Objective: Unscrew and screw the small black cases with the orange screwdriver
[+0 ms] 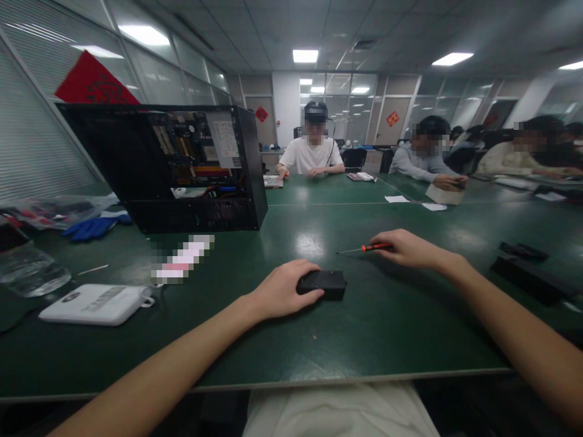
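My left hand [286, 290] is wrapped round one end of a small black rectangular box [331, 284], which lies on the green table [291, 352]. Its exact kind I cannot make out. To the right, my right hand [404, 247] grips a screwdriver [371, 247] with an orange and black handle. The thin shaft points left, over the table and a little beyond the box, apart from it. Part of the handle is hidden inside my fingers.
A black computer case [200, 215] with its side open stands at the back left. Near it are blue gloves [93, 227], a white power bank [98, 303] and a clear bottle [31, 267]. A long black part [523, 278] lies on the right. Several people sit across the table.
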`<action>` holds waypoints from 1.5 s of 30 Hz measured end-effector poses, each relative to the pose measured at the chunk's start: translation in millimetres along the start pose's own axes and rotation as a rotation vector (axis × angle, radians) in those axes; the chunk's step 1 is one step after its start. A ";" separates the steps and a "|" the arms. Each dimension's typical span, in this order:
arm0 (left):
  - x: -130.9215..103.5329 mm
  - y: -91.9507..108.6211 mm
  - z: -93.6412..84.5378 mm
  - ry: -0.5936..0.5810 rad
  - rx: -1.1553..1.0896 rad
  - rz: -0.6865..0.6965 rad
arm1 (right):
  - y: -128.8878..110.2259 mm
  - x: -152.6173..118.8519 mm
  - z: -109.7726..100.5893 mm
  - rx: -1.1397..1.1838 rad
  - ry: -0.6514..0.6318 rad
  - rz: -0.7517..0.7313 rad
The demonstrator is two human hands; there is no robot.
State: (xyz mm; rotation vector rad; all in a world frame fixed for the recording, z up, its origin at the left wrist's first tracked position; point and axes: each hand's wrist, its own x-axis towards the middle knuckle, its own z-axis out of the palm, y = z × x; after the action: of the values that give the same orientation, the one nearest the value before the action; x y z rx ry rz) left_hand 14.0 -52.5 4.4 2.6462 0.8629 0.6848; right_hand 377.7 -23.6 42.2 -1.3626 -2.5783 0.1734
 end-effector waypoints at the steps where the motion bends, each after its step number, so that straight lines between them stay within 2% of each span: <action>1: 0.1 -0.1 0.1 0.002 -0.004 0.002 | -6.1 1.5 3.6 0.006 0.005 -0.007; 9: 2.1 -1.8 2.7 0.030 -0.093 0.013 | -63.1 9.7 32.1 0.178 0.173 -0.105; 13: 3.2 -1.0 1.8 0.061 -0.136 -0.007 | -77.3 7.3 33.6 0.253 0.188 -0.095; 16: 3.5 -0.3 0.3 0.068 -0.148 -0.002 | -81.9 6.4 30.0 0.295 0.148 -0.111; 20: 7.3 2.5 2.3 0.066 -0.160 0.014 | -74.5 3.9 12.2 0.322 0.099 -0.100; 23: 13.4 7.6 8.3 0.057 -0.147 -0.006 | -53.9 -2.1 -7.1 0.308 0.053 -0.031; 27: 18.4 16.0 14.4 0.052 -0.024 -0.087 | -24.0 -10.7 -23.2 0.297 -0.080 0.041; 31: 21.1 22.8 11.2 0.017 0.038 -0.019 | -19.5 -12.6 -24.0 0.327 -0.175 0.041; 36: 33.2 27.6 7.3 -0.054 0.047 0.046 | -29.7 -11.5 -21.5 0.324 -0.189 -0.014; 45: 32.8 23.9 14.2 -0.050 0.031 0.014 | -19.1 -12.7 -23.9 0.334 -0.195 0.012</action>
State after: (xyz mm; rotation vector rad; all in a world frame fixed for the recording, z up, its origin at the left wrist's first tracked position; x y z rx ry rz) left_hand 56.1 -52.7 13.2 2.6878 0.8485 0.6100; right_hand 375.2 -44.9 67.5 -1.2897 -2.5398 0.7367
